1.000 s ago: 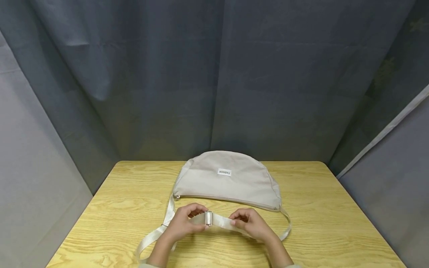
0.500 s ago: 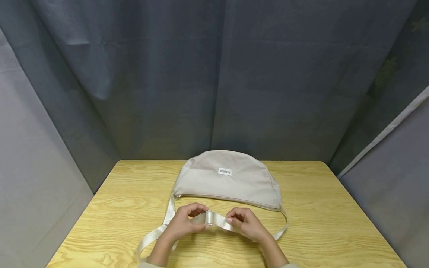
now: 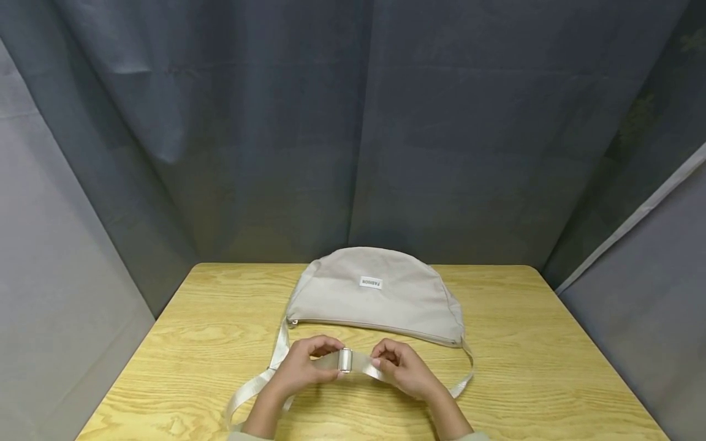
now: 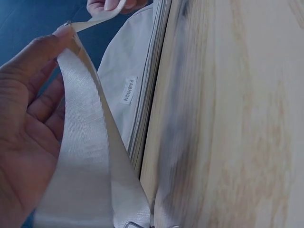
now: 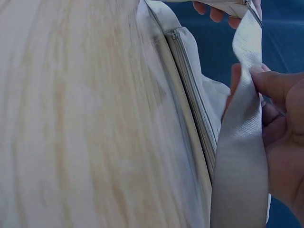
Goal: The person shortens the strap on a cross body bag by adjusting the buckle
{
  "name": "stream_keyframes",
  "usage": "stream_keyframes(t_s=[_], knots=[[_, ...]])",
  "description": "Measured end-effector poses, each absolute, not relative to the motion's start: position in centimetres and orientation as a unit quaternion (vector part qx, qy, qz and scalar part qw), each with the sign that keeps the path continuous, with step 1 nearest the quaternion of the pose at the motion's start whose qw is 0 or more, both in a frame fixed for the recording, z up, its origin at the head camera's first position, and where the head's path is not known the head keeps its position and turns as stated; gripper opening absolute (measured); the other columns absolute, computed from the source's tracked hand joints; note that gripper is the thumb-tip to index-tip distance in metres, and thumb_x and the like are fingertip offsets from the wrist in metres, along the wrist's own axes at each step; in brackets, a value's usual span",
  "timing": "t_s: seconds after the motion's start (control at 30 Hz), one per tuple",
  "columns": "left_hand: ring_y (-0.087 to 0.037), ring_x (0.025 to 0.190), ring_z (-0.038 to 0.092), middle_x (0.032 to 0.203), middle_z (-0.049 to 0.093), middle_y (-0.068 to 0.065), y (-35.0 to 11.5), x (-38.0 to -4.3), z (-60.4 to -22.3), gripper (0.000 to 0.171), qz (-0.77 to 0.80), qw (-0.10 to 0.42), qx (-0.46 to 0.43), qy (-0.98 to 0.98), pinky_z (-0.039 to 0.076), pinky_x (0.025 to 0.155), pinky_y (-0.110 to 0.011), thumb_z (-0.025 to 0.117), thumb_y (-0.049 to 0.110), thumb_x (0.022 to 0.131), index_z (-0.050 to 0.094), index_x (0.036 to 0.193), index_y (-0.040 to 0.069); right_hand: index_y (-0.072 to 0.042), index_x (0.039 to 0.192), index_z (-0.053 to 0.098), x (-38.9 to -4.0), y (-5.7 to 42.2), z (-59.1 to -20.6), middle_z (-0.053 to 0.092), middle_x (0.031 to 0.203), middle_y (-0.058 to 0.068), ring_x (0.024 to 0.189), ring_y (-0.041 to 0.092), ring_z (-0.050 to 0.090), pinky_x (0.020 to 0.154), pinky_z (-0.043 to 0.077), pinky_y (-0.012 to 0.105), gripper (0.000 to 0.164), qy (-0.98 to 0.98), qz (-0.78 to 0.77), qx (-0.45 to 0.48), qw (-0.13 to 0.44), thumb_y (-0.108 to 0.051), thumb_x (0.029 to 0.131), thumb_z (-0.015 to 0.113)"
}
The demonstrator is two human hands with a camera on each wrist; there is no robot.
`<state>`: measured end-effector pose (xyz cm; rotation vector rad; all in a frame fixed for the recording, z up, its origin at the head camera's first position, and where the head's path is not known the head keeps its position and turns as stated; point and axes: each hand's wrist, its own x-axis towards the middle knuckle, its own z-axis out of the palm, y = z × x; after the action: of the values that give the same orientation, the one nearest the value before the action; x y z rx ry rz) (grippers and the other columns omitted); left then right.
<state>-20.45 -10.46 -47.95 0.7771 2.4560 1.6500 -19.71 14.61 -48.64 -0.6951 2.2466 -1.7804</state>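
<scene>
A pale beige shoulder bag (image 3: 375, 306) with a white label lies on the table, its zipped edge toward me. Its strap (image 3: 364, 365) is lifted in front of the bag between both hands. My left hand (image 3: 309, 362) pinches a metal slide buckle (image 3: 345, 360) on the strap between thumb and fingers. In the left wrist view the strap (image 4: 85, 137) hangs down from those fingertips as a doubled loop. Just right of the buckle, my right hand (image 3: 405, 369) pinches the strap, thumb in front. The right wrist view shows the strap (image 5: 242, 156) running down past that thumb.
The wooden table (image 3: 551, 367) reaches back to a dark curtain (image 3: 276, 153). Light panels stand at the left and right. A strap loop (image 3: 242, 392) lies left of my left forearm, and the strap's other end (image 3: 466, 380) curves down from the bag's right corner.
My right hand has shifted slightly left along the strap, closer to the buckle, and the strap's right-hand curve has drawn in. My left hand stays nearly still at the buckle.
</scene>
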Motion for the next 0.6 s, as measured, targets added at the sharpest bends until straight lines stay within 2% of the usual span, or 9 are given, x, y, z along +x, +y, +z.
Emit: stream_keyframes(t_s=[0.17, 0.4, 0.6], knots=[[-0.016, 0.085, 0.061, 0.096, 0.065, 0.008, -10.3, -20.4, -48.2, 0.038, 0.537, 0.035, 0.259, 0.802, 0.049, 0.075, -0.034, 0.082, 0.023, 0.071, 0.066, 0.105, 0.02, 0.002, 0.093, 0.059, -20.1, 14.4, -50.0, 0.055, 0.069, 0.006, 0.056, 0.006, 0.045, 0.049, 0.038, 0.018, 0.004, 0.747, -0.617, -0.232, 0.083, -0.001, 0.09, 0.057], [-0.017, 0.084, 0.06, 0.094, 0.065, 0.009, -9.8, -20.4, -48.9, 0.039, 0.535, 0.033, 0.271, 0.8, 0.049, 0.075, -0.036, 0.083, 0.024, 0.069, 0.066, 0.104, 0.021, 0.012, 0.093, 0.056, -19.0, 13.1, -47.6, 0.056, 0.071, 0.016, 0.057, 0.006, 0.046, 0.05, 0.039, 0.017, 0.007, 0.726, -0.636, -0.248, 0.082, 0.007, 0.089, 0.053], [-0.013, 0.084, 0.06, 0.092, 0.065, 0.011, -9.5, -20.3, -48.8, 0.037, 0.521, 0.032, 0.272, 0.808, 0.047, 0.075, -0.032, 0.082, 0.025, 0.07, 0.067, 0.104, 0.022, 0.011, 0.096, 0.057, -18.7, 12.8, -47.0, 0.059, 0.074, 0.015, 0.06, 0.007, 0.048, 0.053, 0.04, 0.017, 0.01, 0.73, -0.635, -0.233, 0.101, 0.004, 0.09, 0.055]])
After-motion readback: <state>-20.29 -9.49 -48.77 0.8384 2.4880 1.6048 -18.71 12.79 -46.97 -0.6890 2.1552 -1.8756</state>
